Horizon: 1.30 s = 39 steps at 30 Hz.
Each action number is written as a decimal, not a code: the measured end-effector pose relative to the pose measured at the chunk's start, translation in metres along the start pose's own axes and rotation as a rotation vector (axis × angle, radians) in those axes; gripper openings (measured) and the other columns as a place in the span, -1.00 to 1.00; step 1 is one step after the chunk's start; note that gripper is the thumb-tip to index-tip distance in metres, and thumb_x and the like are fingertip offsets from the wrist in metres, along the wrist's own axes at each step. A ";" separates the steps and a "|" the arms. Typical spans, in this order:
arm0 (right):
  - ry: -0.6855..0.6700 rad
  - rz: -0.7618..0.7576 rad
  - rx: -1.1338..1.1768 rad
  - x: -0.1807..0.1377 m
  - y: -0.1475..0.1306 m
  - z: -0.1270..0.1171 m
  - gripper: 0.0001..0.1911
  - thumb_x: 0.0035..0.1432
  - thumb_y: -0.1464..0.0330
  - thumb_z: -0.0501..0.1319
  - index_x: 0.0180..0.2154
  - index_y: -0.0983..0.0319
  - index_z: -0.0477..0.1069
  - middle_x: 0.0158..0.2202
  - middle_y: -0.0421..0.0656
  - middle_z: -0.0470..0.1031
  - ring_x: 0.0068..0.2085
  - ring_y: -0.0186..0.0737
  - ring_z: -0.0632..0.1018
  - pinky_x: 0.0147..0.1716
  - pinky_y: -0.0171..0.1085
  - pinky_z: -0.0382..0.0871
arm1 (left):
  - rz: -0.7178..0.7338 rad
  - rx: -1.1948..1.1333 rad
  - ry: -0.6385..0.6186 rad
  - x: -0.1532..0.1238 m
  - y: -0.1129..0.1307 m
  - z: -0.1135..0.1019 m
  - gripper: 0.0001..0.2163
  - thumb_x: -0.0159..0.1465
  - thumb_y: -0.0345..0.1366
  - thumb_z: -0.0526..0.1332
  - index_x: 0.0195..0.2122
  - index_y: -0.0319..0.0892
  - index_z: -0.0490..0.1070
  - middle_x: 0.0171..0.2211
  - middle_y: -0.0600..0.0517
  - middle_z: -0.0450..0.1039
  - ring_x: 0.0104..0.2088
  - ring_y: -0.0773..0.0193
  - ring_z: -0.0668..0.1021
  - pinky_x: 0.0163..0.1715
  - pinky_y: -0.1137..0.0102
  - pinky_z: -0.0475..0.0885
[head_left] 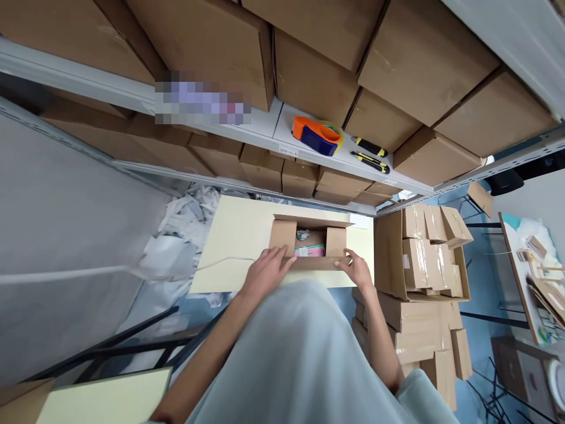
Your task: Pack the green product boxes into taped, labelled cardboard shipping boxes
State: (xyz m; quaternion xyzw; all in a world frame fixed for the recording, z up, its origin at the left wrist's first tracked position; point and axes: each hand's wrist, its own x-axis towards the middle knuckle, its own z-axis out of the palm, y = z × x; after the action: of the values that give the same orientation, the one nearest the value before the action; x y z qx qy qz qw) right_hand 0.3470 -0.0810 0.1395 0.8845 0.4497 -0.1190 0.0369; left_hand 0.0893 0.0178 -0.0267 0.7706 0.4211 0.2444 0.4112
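Observation:
A small open cardboard box (336, 237) sits on a pale yellow tabletop (238, 235). Its side flaps are folded inward, while the far flap stands raised. Through the gap I see a flat pink item with green edging (311, 251) and a small, partly hidden crumpled piece (302, 234). My left hand (267, 270) is closed on the left end of the near flap (314, 264), thumb along its edge. At the flap's right end, my right hand (358, 270) pinches the cardboard between thumb and fingers.
Above the table, a shelf (285, 123) holds large cartons, an orange and blue tape dispenser (316, 135) and two yellow-black utility knives (369, 155). Stacked cartons (424, 259) stand at right. Crumpled white paper (185, 224) lies left; a white cord (110, 272) crosses there.

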 end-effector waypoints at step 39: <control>0.036 0.165 -0.076 0.070 -0.038 -0.006 -0.83 0.21 0.37 0.33 -0.22 0.14 0.73 -0.06 -0.07 0.77 0.00 0.00 0.73 -0.01 -0.21 0.52 | -0.241 -0.269 0.153 0.067 -0.044 0.010 -0.85 0.30 -0.37 0.35 -0.19 -0.09 0.73 -0.04 -0.10 0.48 0.03 -0.01 0.56 0.14 0.19 0.53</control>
State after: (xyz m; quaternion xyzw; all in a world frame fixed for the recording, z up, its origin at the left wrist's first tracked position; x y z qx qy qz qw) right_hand 0.3571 -0.0027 0.1301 0.9185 0.3799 -0.0824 0.0720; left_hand 0.1124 0.0838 -0.0670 0.6320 0.5040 0.3052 0.5034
